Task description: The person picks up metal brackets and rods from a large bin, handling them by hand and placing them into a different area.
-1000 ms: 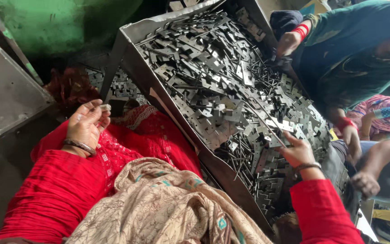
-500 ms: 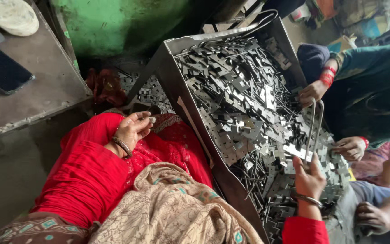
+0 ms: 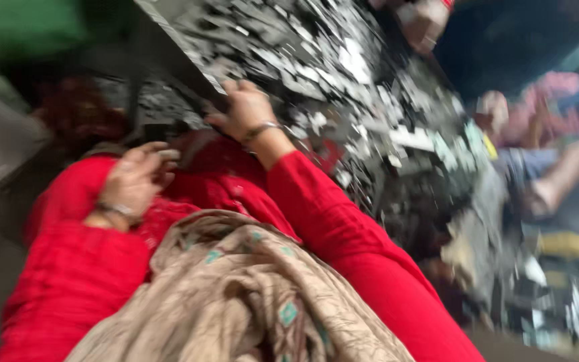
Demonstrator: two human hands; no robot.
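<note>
Picture heavily motion-blurred. Right hand (image 3: 246, 110), red sleeve, bracelet at wrist, rests fingers curled over near rim of long metal tray (image 3: 169, 40); seems to grip edge, blur prevents certainty. Tray's long axis runs diagonally from upper left toward lower right, heaped with small flat metal pieces (image 3: 343, 74). Left hand (image 3: 135, 181) lies on red lap just below tray's near edge, loosely curled; whether holding anything, cannot tell. Beige patterned scarf (image 3: 236, 302) drapes lap. Other person's hand (image 3: 423, 23) at tray's far edge.

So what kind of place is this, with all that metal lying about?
Probably a small metal workshop or sorting floor, though the picture is blurred. A big grey tray holds heaps of small flat metal pieces; the right hand rests at its edge, and other people sit around it.
</note>
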